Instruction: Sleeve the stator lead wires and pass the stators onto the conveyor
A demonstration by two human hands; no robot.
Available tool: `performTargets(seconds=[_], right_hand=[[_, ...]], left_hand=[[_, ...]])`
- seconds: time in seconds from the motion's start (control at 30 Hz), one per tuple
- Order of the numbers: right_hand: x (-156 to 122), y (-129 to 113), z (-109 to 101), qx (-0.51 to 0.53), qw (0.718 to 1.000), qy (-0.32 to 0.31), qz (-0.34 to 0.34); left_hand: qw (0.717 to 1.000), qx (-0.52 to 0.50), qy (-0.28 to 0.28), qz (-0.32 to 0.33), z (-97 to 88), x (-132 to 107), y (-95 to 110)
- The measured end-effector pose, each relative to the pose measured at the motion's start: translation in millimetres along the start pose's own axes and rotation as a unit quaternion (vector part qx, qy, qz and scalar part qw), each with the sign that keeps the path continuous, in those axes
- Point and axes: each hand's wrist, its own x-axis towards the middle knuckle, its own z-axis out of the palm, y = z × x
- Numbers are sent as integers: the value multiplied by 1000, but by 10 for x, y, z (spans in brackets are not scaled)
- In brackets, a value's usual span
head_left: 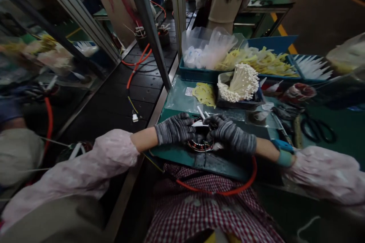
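Note:
A motor stator (201, 146), a ring with copper windings, stands on the green bench top in front of me. My left hand (177, 129), in a grey striped glove, has its fingers closed at the stator's left rim. On the opposite side, my right hand (232, 134), gloved the same, curls its fingers over the rim. A white slip (199, 123) lies across the top between both sets of fingertips. White sleeves (201, 112) stick up just behind it. My fingers hide part of the windings. An orange cable (216, 190) loops below the bench edge.
Beyond my hands stand a tub of white-tipped strands (241, 83), yellow pieces (203, 94) and a blue bin (199, 75). Black scissors (318, 127) lie right. Left runs a dark conveyor (142, 83) with a metal post (151, 26). Co-workers (225, 0) are nearby.

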Motion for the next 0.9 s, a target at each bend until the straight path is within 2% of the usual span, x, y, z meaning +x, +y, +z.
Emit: performTargets(seconds=[0.1, 0.2, 0.3, 0.37, 0.47, 0.5, 0.57, 0.6, 0.63, 0.67, 0.7, 0.77, 0.83, 0.9], right_hand=[[-170, 11, 118, 40, 999, 36, 8], [-363, 60, 268, 72, 991, 110, -9], [-443, 131, 411, 84, 975, 187, -89], [-443, 146, 451, 114, 969, 197, -91], [-495, 73, 373, 174, 963, 206, -5], [-548, 24, 311, 184, 952, 241, 43], [-709, -105, 151, 186, 909, 345, 144], [-804, -182, 64, 183, 886, 389, 174], [-897, -264, -21, 180, 877, 408, 179], [-977, -348, -98, 179, 885, 397, 165], [-1037, -430, -164, 177, 907, 356, 141], [-1083, -577, -254, 169, 948, 242, 117], [-1048, -685, -293, 168, 960, 169, 144], [-984, -749, -299, 164, 962, 169, 138]], left_hand=[[1000, 18, -11, 0, -17, -48, -18], [999, 35, -16, 9, -36, -84, 44], [998, 56, 7, 16, 35, -31, 281], [997, 69, 42, 3, 138, 69, 492], [995, 55, 80, -11, 270, 266, 725], [995, 45, 85, -9, 283, 329, 758], [996, 22, 91, -4, 251, 439, 763], [995, 11, 94, -5, 213, 488, 743], [995, 3, 95, -4, 167, 534, 713], [995, -6, 95, -2, 119, 578, 678], [996, -17, 92, 3, 75, 620, 641], [995, -52, 84, 21, 17, 686, 573], [989, -105, 96, 35, 8, 709, 534], [977, -144, 155, 21, 42, 667, 542]])
